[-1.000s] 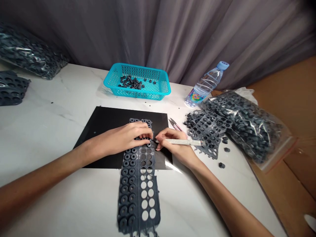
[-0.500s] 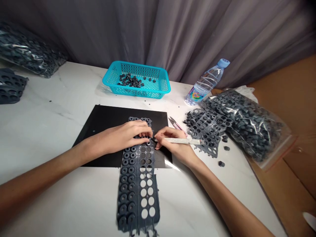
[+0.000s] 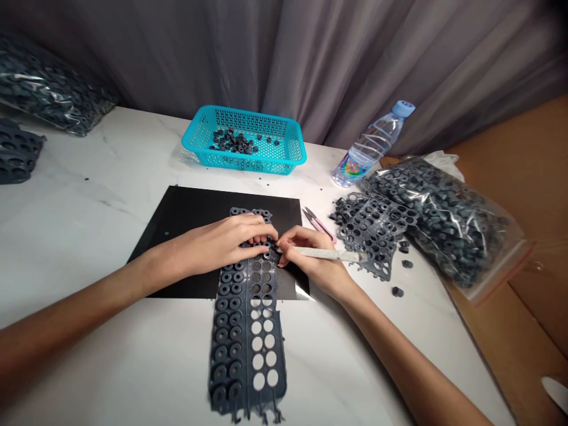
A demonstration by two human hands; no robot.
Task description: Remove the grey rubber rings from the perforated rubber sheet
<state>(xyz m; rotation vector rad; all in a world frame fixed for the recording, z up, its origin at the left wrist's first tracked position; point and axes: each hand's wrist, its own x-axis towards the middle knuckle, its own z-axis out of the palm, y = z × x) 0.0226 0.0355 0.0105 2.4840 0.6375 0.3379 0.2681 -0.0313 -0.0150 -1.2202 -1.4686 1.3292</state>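
Observation:
A long dark rubber sheet [image 3: 246, 343] lies lengthwise, its far part over a black board [image 3: 186, 207]. Its left two columns hold round ringed parts; many of the right-hand holes are bare. Across its upper part rests my left hand [image 3: 242, 236], fingers curled down and closed at the sheet's right edge. My right hand [image 3: 310, 254] grips a slim pen-like tool with a whitish wrapped handle [image 3: 331, 254]. That tool's tip meets the sheet by my left fingertips, where fingers partly hide it.
A blue basket [image 3: 244, 163] of small dark parts stands behind the board. To the right are pink-handled snips [image 3: 318, 225], punched sheets [image 3: 368, 231], a water bottle [image 3: 373, 145] and a bag of dark pieces [image 3: 448, 219]. Another filled bag [image 3: 53, 89] lies far left.
The view has shifted slightly. Both hands stay at nearly the same spot on the sheet, the right fingertips a touch closer to the left ones.

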